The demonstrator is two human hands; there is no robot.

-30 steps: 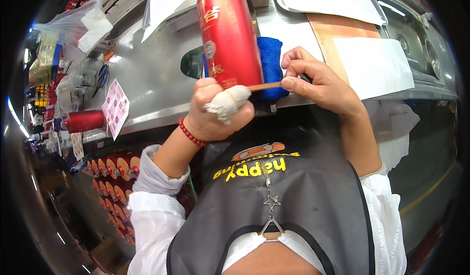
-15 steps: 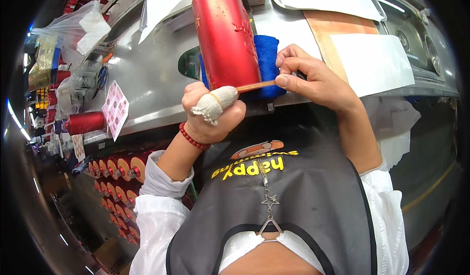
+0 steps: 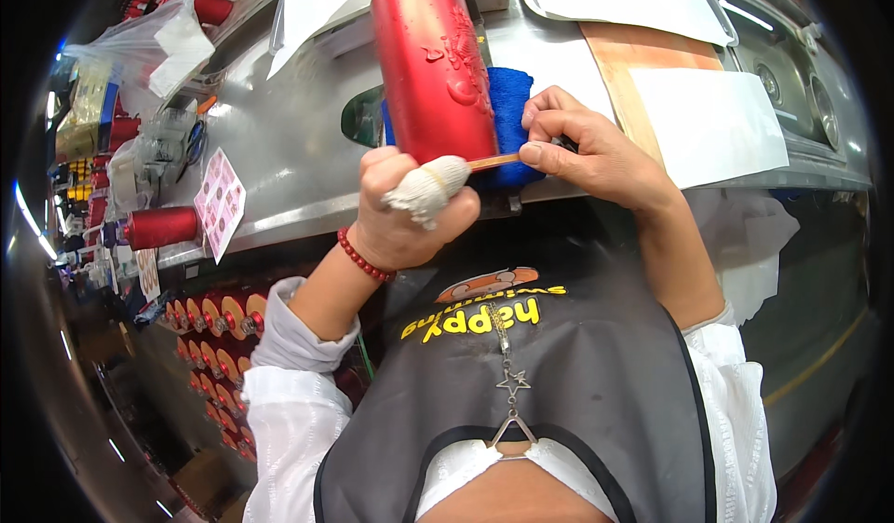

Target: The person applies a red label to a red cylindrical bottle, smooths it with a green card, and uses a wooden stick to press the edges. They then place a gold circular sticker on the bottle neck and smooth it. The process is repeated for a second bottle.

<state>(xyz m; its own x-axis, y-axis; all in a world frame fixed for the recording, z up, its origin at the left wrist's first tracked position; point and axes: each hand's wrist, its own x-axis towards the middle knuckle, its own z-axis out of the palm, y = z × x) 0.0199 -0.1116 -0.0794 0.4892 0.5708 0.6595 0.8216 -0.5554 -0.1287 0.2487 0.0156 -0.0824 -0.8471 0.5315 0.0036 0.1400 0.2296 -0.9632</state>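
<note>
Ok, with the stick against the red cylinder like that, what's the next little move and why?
Probably draw the stick a little further along the base of the red cylinder. The right hand pinches one end, the left hand, its thumb in white cloth, meets the other, and the stick lies across the cylinder's lower edge in front of the blue cloth.

Glossy embossed red cylinder (image 3: 436, 62), plush blue cloth (image 3: 512, 104), thin wooden stick (image 3: 494, 161), brushed metal bench (image 3: 298, 150)

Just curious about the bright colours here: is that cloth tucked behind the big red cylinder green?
No, the cloth behind the red cylinder is deep blue, showing between the cylinder and the right hand.
</note>
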